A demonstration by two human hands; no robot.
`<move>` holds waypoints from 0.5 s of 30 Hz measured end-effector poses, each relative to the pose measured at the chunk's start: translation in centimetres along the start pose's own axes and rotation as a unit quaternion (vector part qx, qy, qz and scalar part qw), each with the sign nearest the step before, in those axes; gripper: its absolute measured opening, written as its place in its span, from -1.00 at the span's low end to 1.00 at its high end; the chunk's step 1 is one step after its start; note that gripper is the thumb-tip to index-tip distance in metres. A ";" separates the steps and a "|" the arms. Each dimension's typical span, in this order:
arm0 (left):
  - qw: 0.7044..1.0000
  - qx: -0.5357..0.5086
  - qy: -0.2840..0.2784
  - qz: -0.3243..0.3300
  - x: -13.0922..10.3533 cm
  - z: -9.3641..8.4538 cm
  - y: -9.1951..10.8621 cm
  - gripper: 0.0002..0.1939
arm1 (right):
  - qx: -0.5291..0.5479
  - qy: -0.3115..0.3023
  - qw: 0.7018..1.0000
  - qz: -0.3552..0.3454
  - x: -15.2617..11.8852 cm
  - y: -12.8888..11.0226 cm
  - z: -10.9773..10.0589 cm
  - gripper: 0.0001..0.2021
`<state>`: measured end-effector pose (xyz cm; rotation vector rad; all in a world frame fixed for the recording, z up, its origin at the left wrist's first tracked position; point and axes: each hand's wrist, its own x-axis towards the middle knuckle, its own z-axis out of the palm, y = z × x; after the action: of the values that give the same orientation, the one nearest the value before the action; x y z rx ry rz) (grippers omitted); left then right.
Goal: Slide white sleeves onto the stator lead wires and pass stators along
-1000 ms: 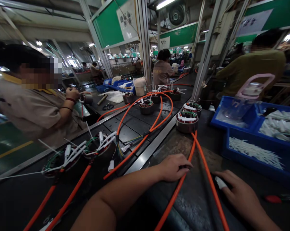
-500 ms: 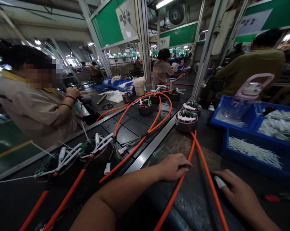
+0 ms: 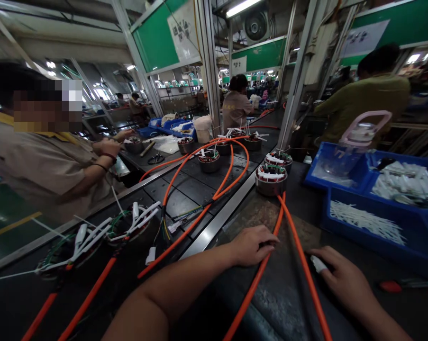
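My left hand (image 3: 254, 245) reaches over the bench, its fingers curled on an orange cable (image 3: 251, 293). To its right lies my right hand (image 3: 343, 277), loosely spread beside a second orange cable (image 3: 308, 274), with a white wrapping (image 3: 318, 264) on one digit. Its lower fingers are partly hidden. Both cables run up to a round motor stator (image 3: 270, 182) with red windings and white sleeving. Another stator (image 3: 283, 158) stands right behind it. On the left, two more stators (image 3: 69, 255) (image 3: 137, 227) carry white tubes and orange cables.
Blue bins at right hold thin white sleeves (image 3: 366, 220), white tubes (image 3: 404, 182) and a clear bottle (image 3: 352, 149). A red-handled tool (image 3: 391, 285) lies nearby. A looped orange cable (image 3: 247, 154) crosses the metal-edged line. A co-worker (image 3: 68, 166) stands at left.
The view has shifted slightly, moving most things left in the picture. The co-worker at left has moved their hands, and a stator shows by them. My hands keep nearly the same pose.
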<state>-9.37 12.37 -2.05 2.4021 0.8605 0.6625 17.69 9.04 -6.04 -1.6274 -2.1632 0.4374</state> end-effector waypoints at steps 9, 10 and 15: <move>0.986 0.043 0.157 -0.037 -0.1 0.5 0.3 -0.66 | 0.076 -0.006 0.997 0.014 0.1 -0.3 -0.2 -0.65; 0.981 0.069 0.171 -0.052 -0.1 0.7 0.5 -0.65 | 0.085 -0.006 0.996 0.013 0.1 -0.2 -0.2 -0.65; 0.942 0.186 0.237 -0.149 -0.6 -2.5 0.1 -0.54 | 0.106 0.005 0.994 0.007 0.1 0.0 -0.2 -0.64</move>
<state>-11.19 12.61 -0.27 2.3783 1.6435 1.0517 17.76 9.12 -5.87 -1.5258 -2.0214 0.6388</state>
